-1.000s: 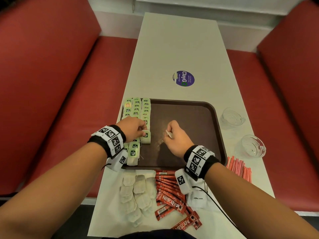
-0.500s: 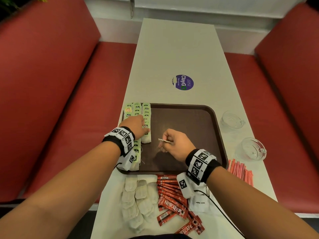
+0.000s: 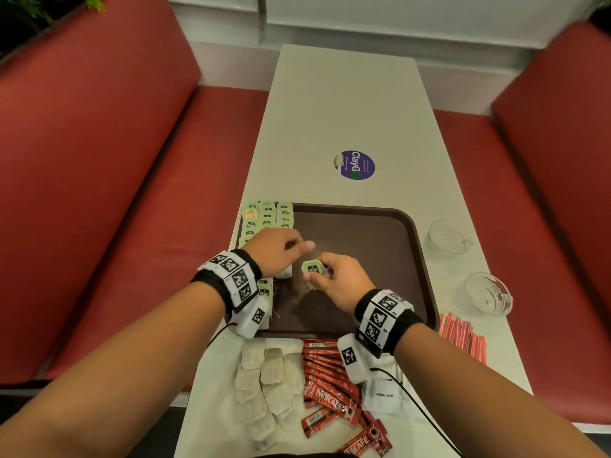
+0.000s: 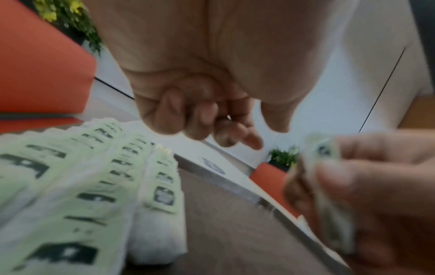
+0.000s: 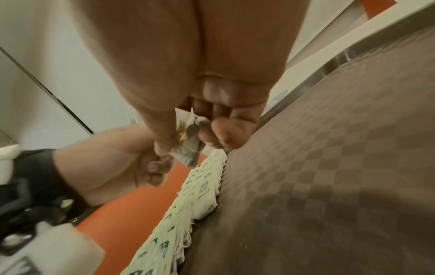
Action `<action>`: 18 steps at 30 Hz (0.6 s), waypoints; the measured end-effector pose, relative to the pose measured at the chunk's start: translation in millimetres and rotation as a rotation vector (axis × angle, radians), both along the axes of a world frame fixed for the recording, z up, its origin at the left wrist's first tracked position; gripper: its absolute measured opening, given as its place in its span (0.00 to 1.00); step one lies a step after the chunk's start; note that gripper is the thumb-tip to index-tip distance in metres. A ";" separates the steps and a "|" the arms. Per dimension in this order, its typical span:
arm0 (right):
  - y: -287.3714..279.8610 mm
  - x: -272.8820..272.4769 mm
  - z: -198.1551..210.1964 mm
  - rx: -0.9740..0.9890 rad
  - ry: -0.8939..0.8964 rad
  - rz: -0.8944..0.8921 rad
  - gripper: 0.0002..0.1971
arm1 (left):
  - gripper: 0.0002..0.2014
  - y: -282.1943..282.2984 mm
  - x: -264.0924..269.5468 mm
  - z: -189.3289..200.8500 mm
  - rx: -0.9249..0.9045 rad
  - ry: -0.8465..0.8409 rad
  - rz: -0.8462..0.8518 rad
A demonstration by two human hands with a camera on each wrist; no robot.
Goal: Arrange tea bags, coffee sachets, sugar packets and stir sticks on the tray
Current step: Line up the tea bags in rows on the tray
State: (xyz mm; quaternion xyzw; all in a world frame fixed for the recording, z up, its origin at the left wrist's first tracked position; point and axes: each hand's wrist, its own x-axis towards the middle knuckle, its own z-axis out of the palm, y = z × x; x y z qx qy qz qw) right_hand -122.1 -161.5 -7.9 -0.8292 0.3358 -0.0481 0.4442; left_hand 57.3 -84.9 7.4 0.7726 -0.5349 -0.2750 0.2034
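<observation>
Right hand (image 3: pixel 334 279) at frame centre, pinching one tea bag (image 3: pixel 312 268) above brown tray (image 3: pixel 380 246). Left hand (image 3: pixel 276 251) just left of it, fingers curled, holding nothing, beside tea bag rows (image 3: pixel 267 214) along tray's left edge.

Layout: tray (image 3: pixel 406 259) on table (image 3: pixel 347 104), stock around it.
Tea bags (image 3: pixel 279 214) line the tray's left side; more tea bags (image 3: pixel 264 388) and coffee sachets (image 3: pixel 327 391) lie before it; stir sticks (image 3: pixel 463 338) and two glass dishes (image 3: pixel 446 241) to its right.
</observation>
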 end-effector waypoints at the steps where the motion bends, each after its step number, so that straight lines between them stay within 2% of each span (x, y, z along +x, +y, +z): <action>1: 0.8 0.8 -0.2 -0.010 -0.014 0.008 0.09 | 0.16 7.1 -3.5 6.9 -0.045 0.084 -0.036; 3: 3.0 2.2 0.8 -0.016 -0.042 0.018 0.08 | 0.11 18.8 -8.8 13.7 -0.092 0.136 -0.114; 7: 11.4 5.8 3.7 0.035 -0.031 0.023 0.14 | 0.03 30.6 -9.6 9.7 -0.165 0.028 -0.137; 11: 17.6 6.6 2.4 -0.049 -0.003 0.034 0.16 | 0.03 37.7 -7.4 5.5 -0.142 0.003 -0.133; 15: 26.2 3.5 -1.7 -0.070 0.075 0.107 0.11 | 0.04 38.6 0.3 1.4 -0.120 0.008 -0.070; 18: 33.3 -1.4 -8.4 -0.079 0.188 0.195 0.18 | 0.04 35.4 15.2 -5.5 -0.010 -0.032 -0.043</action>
